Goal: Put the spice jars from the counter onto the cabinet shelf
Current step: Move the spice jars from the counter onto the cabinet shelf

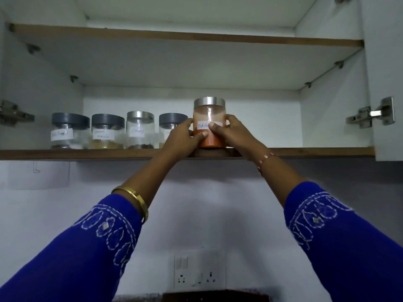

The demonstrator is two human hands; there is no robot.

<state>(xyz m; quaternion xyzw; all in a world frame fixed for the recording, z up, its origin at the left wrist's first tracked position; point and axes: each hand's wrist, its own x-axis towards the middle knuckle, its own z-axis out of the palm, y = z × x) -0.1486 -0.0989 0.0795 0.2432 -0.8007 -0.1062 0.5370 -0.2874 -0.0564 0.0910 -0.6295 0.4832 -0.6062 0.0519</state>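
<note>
left hand wrapped on the left side of the red chilli jar, thumb laid across its front over the orange powder, fingers curled round behind; right hand clasped on the right side, thumb over the edge of the white label, fingers reaching round the back; both hands closed firmly on the one jar, palms facing each other; jar upright, silver lid on top, base at the front edge of the lower shelf, whether fully set down or just above the board cannot be told; powder fills roughly the lower half, upper glass dusted pale; to the left along the same shelf, a row of four jars: the grey-lidded jar just beside the left hand and partly hidden by it, then the cloves jar with silver lid, the masala jar, and the pepper jar at the far end; gold bangle on left forearm, thread band on right wrist, blue embroidered sleeves; upper shelf above; wall socket panel below.
</note>
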